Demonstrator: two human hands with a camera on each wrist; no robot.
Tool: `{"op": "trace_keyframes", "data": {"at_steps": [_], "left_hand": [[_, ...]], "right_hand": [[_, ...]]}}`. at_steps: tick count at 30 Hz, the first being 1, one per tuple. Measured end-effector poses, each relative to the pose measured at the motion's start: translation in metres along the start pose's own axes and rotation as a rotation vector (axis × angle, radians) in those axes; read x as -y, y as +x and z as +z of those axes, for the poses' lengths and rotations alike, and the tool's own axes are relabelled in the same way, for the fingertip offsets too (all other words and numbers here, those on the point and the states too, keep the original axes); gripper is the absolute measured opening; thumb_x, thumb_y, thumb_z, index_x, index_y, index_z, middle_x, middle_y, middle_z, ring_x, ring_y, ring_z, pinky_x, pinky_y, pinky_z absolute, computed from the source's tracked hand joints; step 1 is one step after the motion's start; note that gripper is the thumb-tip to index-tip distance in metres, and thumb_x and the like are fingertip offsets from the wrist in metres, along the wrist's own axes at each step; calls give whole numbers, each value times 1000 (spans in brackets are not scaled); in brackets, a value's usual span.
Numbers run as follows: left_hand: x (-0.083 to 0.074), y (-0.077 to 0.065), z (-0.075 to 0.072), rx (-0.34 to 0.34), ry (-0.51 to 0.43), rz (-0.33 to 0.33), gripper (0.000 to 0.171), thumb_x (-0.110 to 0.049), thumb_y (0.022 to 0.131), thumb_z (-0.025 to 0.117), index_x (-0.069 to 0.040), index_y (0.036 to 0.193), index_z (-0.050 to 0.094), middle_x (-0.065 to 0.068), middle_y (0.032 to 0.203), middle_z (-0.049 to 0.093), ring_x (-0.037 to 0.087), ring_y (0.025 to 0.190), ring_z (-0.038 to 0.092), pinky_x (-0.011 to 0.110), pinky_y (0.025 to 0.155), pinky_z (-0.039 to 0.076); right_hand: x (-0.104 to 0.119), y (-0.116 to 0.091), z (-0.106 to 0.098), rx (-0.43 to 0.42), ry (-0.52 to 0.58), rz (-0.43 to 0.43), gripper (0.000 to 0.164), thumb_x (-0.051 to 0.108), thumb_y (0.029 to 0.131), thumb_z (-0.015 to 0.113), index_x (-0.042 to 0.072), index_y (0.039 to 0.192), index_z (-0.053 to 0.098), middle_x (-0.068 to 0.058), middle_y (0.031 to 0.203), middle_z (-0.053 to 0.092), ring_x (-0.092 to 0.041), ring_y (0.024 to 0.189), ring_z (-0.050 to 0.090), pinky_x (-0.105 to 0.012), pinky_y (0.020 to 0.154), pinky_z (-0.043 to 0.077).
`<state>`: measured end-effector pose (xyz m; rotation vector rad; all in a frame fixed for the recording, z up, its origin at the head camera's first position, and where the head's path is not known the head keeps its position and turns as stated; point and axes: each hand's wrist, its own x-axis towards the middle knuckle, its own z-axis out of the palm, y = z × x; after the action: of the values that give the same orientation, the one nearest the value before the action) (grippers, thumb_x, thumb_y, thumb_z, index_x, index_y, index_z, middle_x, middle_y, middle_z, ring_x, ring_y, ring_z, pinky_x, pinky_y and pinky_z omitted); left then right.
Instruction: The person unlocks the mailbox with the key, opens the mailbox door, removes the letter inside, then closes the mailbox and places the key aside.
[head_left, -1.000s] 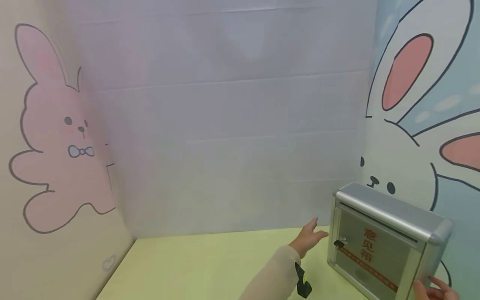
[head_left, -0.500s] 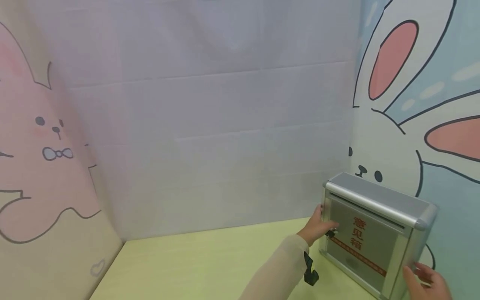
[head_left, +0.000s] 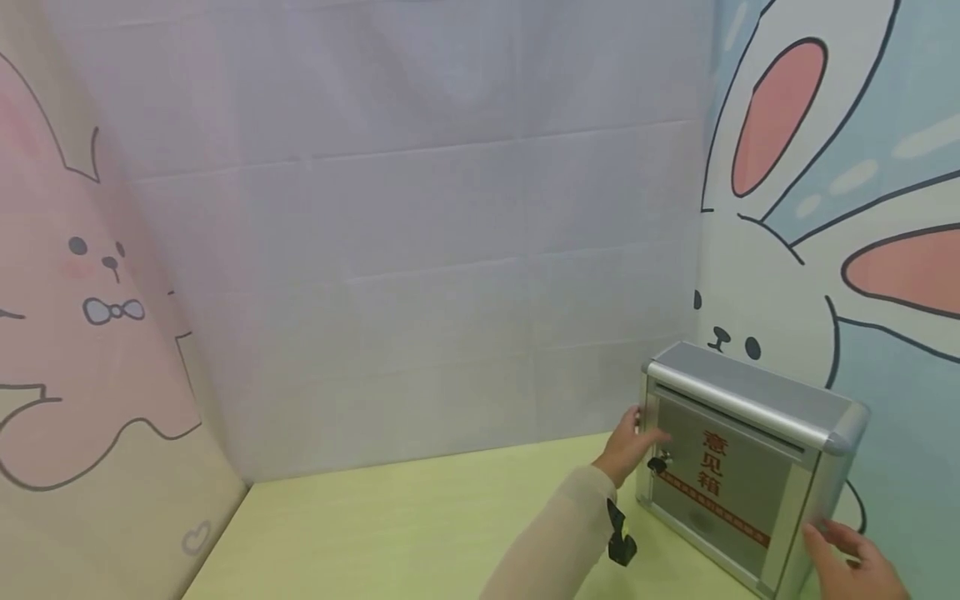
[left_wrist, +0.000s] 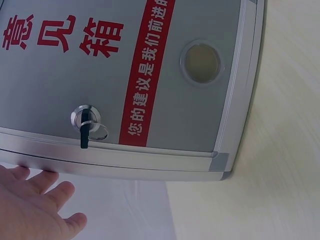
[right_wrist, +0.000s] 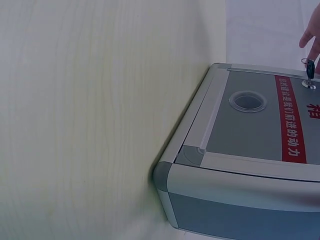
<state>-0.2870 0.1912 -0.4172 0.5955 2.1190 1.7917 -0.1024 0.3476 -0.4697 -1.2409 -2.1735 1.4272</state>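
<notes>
A silver metal suggestion box (head_left: 750, 400) with a top slot and red Chinese lettering stands at the table's right side in the head view. A small key with a ring (left_wrist: 86, 127) sits in its front lock. My left hand (head_left: 627, 448) is at the box's left side, thumb stretched out by the lock; in the left wrist view its fingertips (left_wrist: 47, 176) touch the side frame. My right hand (head_left: 858, 562) is at the opposite side, its fingertips and thumb right at the lower front edge. The right wrist view shows the box but not the right hand.
The pale yellow table (head_left: 390, 533) extends left of the box. A white sheet (head_left: 420, 292) hangs behind it, and rabbit-printed panels (head_left: 892, 350) flank both sides. A dark cable (head_left: 861, 508) curves behind the box. A black strap (head_left: 619, 537) hangs from the left wrist.
My left hand has moved right and come to the box's left side. My right hand stays by the right side. The head view has turned slightly to the right.
</notes>
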Motion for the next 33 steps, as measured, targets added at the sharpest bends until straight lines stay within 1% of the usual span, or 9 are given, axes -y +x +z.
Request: {"op": "trace_keyframes", "data": {"at_steps": [8,16,19,21,23,26,29,31,33], "left_hand": [[-2,-11,-8,-69,24,11,63,-25,79,63,-6,137,47,7,117,57,30,109,55,49,95,41],[5,-12,-19,-104,74,56,52,-26,78,64,-3,124,55,0,97,55,16,85,53,37,80,45],[6,-15,-22,-119,76,50,46,-24,78,65,-3,118,58,0,97,57,17,86,54,38,80,46],[6,-17,-25,-127,82,41,43,-24,78,66,-4,115,59,0,97,59,18,89,56,39,82,46],[7,-18,-29,-138,108,38,39,-23,78,68,-4,112,61,0,95,60,18,88,57,38,81,47],[7,-20,-35,-150,178,58,29,-19,77,72,-5,102,64,-3,89,61,15,84,58,34,77,48],[6,-23,-41,-165,253,80,22,-15,76,74,-6,94,64,-5,83,62,11,79,57,30,73,47],[6,-26,-43,-176,291,83,21,-15,75,76,-8,90,64,-5,82,62,10,77,56,29,72,47],[8,-29,-45,-186,322,77,21,-16,75,77,-8,90,65,-5,82,63,10,77,56,28,71,47]], "right_hand": [[-3,-1,0,1,-13,-5,86,63,94,31,-4,147,24,-33,143,29,-55,128,22,-66,97,25],[-2,-7,2,-98,-14,-116,68,51,96,43,-3,137,44,-31,136,43,-51,120,39,-60,92,35],[0,-8,4,-148,8,-143,61,45,96,48,-4,132,50,-2,98,69,-46,116,45,-50,86,41],[1,-11,5,-181,22,-167,56,41,96,50,-5,129,53,12,80,64,-42,113,48,-43,83,42],[4,-14,5,-206,16,-175,54,40,96,51,-4,127,55,31,69,43,-33,106,51,-35,79,40],[7,-18,5,-238,29,-216,49,36,96,54,-3,125,58,38,66,40,-7,88,51,-28,75,38],[8,-19,4,-242,32,-236,47,35,95,56,-2,124,59,47,65,25,15,74,34,-24,72,35],[7,-20,5,-243,27,-235,45,34,95,56,-2,123,59,47,65,25,14,73,35,-25,72,34],[6,-22,6,-234,7,-228,47,34,95,55,-4,123,58,39,67,40,-2,83,52,-32,77,39]]}}
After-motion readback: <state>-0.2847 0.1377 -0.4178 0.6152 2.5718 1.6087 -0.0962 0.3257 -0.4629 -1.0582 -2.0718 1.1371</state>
